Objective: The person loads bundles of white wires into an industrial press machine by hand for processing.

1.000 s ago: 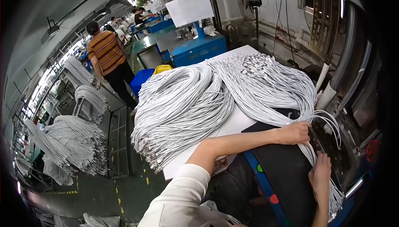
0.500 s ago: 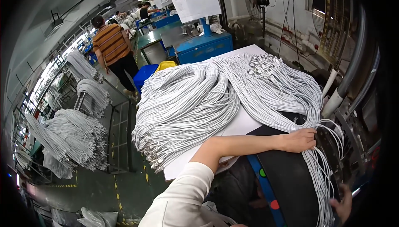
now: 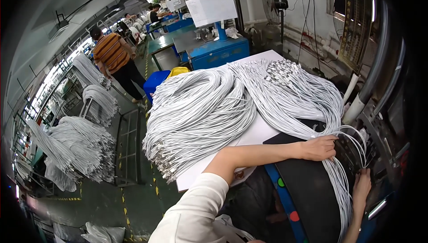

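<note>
A thick bundle of white cables (image 3: pixel 290 120) spreads over the white tabletop and narrows at the right. There my left hand (image 3: pixel 318 148), its arm stretched across in a white sleeve, is closed around the cables. Below the fist their lengths hang down over a black panel (image 3: pixel 307 187). A few cables bow out in a loop (image 3: pixel 359 142) at the far right. At the bottom of that loop, my right hand (image 3: pixel 362 184) has its fingers pressed together on the cables. Another big coiled bundle of white cables (image 3: pixel 196 109) lies to the left, metal connectors at its front.
A blue strip (image 3: pixel 287 200) with green and red buttons borders the black panel. Metal pipes (image 3: pixel 376 78) rise at the right. Racks at the left carry more cable bundles (image 3: pixel 84 145). A person in a striped shirt (image 3: pixel 111 56) is in the aisle beyond blue and yellow bins (image 3: pixel 156 80).
My right hand has risen from the lower right edge to the looped cables and closed on them. My left hand keeps its grip, almost unmoved. The person in stripes has shifted slightly left.
</note>
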`<state>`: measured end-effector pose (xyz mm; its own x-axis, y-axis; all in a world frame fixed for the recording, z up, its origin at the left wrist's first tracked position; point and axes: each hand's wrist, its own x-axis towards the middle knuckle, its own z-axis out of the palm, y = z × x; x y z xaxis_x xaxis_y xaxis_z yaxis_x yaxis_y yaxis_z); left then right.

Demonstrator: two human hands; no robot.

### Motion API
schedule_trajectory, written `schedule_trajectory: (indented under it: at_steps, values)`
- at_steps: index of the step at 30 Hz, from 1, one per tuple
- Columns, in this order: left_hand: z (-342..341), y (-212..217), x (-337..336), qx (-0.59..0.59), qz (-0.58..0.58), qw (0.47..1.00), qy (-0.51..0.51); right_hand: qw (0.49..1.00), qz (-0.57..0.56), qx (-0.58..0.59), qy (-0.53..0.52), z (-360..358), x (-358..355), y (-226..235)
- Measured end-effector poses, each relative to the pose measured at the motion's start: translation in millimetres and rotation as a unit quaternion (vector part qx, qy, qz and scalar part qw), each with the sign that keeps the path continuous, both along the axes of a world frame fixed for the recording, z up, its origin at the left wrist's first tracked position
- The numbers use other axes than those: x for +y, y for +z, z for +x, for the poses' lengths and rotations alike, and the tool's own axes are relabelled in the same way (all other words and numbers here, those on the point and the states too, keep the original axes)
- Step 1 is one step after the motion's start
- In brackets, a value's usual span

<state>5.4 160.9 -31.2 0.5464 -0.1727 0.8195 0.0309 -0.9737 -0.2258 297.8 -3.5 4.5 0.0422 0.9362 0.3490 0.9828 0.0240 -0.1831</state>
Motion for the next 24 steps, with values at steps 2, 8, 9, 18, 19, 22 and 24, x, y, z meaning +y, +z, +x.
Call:
schedule_trajectory:
  at_steps: [2,8,9,18,19,22,24]
  values:
    - [3.6,-1.3,-5.4,0.019,-0.007,0.999,0.049,0.999,0.047,-0.022,-0.003,-31.4,-8.5,19.7]
    - [1.7,-4.2,-2.7,-0.051,-0.007,0.995,0.082,0.998,-0.009,0.001,0.067,-108.6,-0.6,27.8]
    - [1.1,-6.2,-3.3,-0.038,-0.028,0.997,0.062,0.996,-0.060,-0.067,0.016,-104.5,2.4,22.7]
    - [3.7,-2.8,-2.4,0.065,-0.068,0.995,0.039,0.974,0.045,-0.145,-0.170,13.4,-136.2,32.5]
    - [6.9,-4.0,-0.5,0.057,-0.080,0.995,0.020,0.964,0.073,-0.159,-0.201,20.0,-153.2,40.9]
    - [6.0,-6.0,-3.3,0.070,-0.096,0.992,0.047,0.977,-0.038,-0.157,-0.141,43.9,-182.9,31.2]
    - [-11.1,5.8,-6.9,0.074,-0.104,0.990,0.055,0.973,0.028,-0.167,-0.157,19.2,-171.5,62.4]
